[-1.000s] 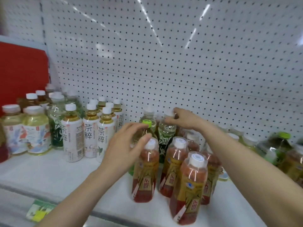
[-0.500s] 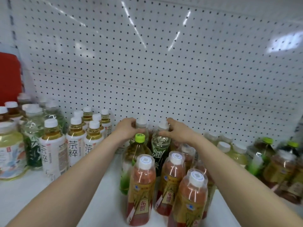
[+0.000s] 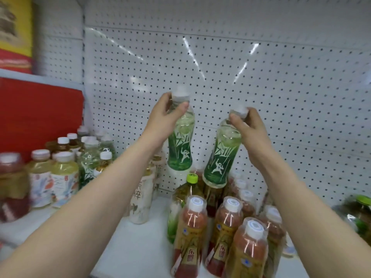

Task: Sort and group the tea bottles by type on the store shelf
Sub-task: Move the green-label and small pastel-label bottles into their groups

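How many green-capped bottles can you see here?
2: one green-capped bottle behind the red tea bottles at centre, another at the far right edge. More may be hidden.

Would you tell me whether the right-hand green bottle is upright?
Tilted: the green bottle in the right hand leans, cap rightward, base leftward.

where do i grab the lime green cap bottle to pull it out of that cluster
By the neck just under the lime green cap of the green-capped bottle, coming straight down from above. It stands upright with red tea bottles crowding its front and right, so its body is hard to wrap; only the top stands clear. Both hands are busy now: left hand, right hand.
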`<state>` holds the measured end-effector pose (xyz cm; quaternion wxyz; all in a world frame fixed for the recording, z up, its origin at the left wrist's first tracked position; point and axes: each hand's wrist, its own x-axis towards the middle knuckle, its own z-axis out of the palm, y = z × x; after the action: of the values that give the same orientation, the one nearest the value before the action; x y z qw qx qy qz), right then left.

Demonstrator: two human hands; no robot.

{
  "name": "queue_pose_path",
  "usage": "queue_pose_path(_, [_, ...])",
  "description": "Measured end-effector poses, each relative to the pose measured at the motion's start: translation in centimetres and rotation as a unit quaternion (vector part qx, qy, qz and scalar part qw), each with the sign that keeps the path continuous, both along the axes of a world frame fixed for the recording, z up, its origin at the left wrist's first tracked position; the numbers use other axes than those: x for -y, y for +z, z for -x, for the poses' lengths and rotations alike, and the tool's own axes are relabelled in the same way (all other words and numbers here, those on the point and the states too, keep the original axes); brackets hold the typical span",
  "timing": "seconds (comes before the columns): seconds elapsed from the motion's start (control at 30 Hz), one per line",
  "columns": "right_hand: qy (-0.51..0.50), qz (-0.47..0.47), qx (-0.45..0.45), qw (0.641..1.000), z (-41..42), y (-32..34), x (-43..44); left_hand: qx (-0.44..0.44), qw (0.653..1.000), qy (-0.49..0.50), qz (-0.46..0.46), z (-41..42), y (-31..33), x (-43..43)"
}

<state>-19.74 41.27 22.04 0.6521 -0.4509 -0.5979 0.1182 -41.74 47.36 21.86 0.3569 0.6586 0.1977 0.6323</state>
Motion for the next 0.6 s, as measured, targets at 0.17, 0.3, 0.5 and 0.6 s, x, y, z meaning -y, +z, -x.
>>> queue_pose_path(0.17, [0.054, -0.048, -0.053, 0.996, 3.4, 1.8, 2.7, 0.034, 0.999, 0.021, 0.002, 2.9, 0.9, 3.7])
queue_pose_path(0.3, [0.118, -0.031, -0.095, 0.988, 6.6, 0.5, 4.4, 0.053, 0.998, 0.035, 0.028, 6.1, -1.7, 6.8])
queue_pose_path(0.5, [0.125, -0.086, -0.056, 0.987, 11.8, 0.0, 6.2, 0.056, 0.994, 0.075, 0.06, 12.1, -6.5, 9.6])
queue_pose_path(0.6, [0.131, -0.08, -0.046, 0.987, 14.7, -0.1, 5.3, 0.063, 0.992, 0.085, 0.069, 15.4, -8.3, 9.2])
